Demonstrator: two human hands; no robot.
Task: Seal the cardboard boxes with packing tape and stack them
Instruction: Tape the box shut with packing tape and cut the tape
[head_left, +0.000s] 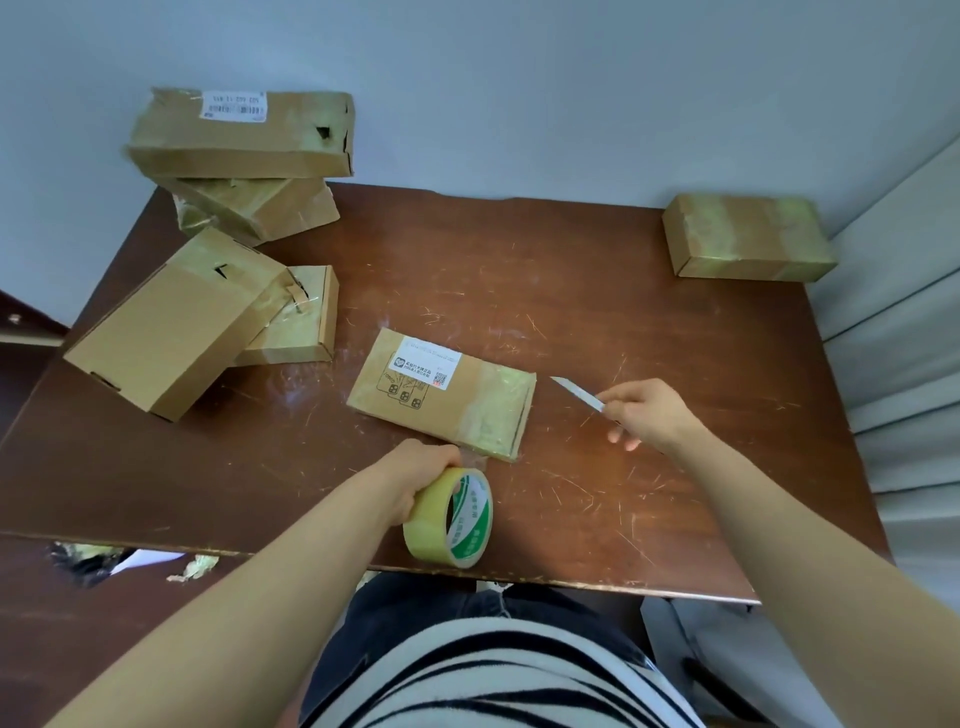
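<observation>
Sealing looks well under way: the flat box (441, 395) in the middle of the desk (649, 322) already carries a glossy band of tape across its right end, and a short strip seems to run from its near edge to the tape roll (452, 517), so cutting that strip free is probably the step in hand. The left hand (415, 480) has its grip closed round the roll, which stands on edge just beside the box; the right hand (652, 415) pinches a small blade (576, 392) aimed at the box's taped end, near it but apart. The box lies flat, long axis running left to right, label end to the left, right end slightly nearer the person. Taped boxes (244, 132) sit heaped loosely at the far left, another box (748, 239) well apart at the far right; a tidy stack is not yet made.
</observation>
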